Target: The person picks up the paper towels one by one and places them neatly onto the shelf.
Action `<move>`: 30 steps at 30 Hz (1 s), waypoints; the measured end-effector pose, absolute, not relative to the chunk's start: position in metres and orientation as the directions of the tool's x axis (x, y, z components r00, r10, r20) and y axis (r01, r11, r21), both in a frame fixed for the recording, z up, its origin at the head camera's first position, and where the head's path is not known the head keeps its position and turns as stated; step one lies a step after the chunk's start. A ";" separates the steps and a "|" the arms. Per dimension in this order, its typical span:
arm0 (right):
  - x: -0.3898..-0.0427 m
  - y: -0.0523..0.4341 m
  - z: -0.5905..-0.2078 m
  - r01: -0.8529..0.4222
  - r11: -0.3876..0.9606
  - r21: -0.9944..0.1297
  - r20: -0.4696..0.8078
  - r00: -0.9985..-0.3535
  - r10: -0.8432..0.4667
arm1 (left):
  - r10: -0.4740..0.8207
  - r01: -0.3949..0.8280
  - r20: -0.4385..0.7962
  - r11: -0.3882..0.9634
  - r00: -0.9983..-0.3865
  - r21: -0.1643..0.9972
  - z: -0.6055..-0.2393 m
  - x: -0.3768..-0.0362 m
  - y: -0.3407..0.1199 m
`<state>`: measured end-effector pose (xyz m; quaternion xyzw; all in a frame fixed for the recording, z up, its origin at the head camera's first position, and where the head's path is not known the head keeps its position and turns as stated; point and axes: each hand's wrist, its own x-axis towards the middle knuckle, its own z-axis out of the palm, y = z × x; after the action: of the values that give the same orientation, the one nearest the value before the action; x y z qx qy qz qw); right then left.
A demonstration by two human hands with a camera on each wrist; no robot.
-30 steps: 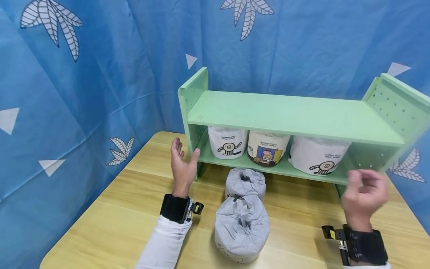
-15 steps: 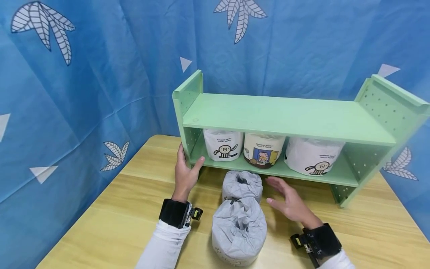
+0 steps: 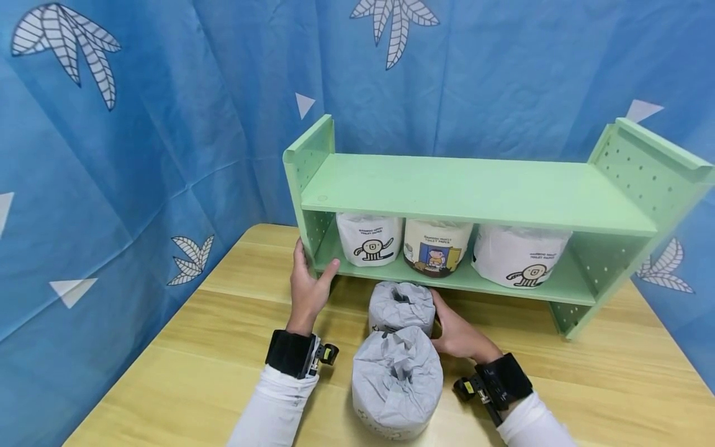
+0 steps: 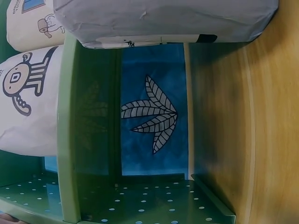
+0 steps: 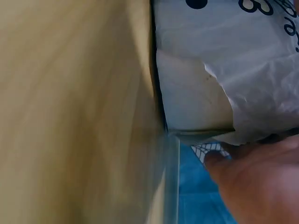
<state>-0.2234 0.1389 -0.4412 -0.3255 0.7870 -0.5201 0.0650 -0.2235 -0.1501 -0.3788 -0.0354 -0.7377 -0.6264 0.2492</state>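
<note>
We pinch the rear grey-wrapped toilet roll (image 3: 399, 305) with our right hand (image 3: 459, 332), while our left hand (image 3: 308, 292), fingers extended, touches the green shelf (image 3: 475, 189) at its left end.

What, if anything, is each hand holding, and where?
Right hand: rear grey roll, by its right side. Left hand: at the shelf's left end panel; whether it grips cannot be told.

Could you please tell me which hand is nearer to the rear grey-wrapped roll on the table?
The right hand: it cups the right side of the rear grey-wrapped roll. The left hand is apart, left of it, at the green shelf.
</note>
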 end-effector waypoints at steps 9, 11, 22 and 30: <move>-0.237 0.127 -0.450 -0.481 0.155 -0.863 0.321 -0.759 -0.566 | -0.252 0.357 0.397 0.188 -0.883 0.915 -0.378 -0.220 -0.150; -0.240 0.126 -0.451 -0.531 0.101 -0.841 0.378 -0.712 -0.591 | -0.252 0.362 0.401 0.188 -0.881 0.913 -0.379 -0.221 -0.150; -0.242 0.127 -0.450 -0.570 0.063 -0.819 0.441 -0.696 -0.566 | -0.250 0.378 0.420 0.201 -0.872 0.904 -0.376 -0.224 -0.151; -0.233 0.140 -0.452 -0.472 0.130 -0.872 0.359 -0.796 -0.488 | -0.251 0.366 0.412 0.211 -0.876 0.906 -0.378 -0.222 -0.152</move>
<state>-0.2335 0.1400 -0.4522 -0.3193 0.7517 -0.5770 0.0066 -0.2219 -0.1525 -0.3775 -0.0391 -0.7381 -0.6271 0.2459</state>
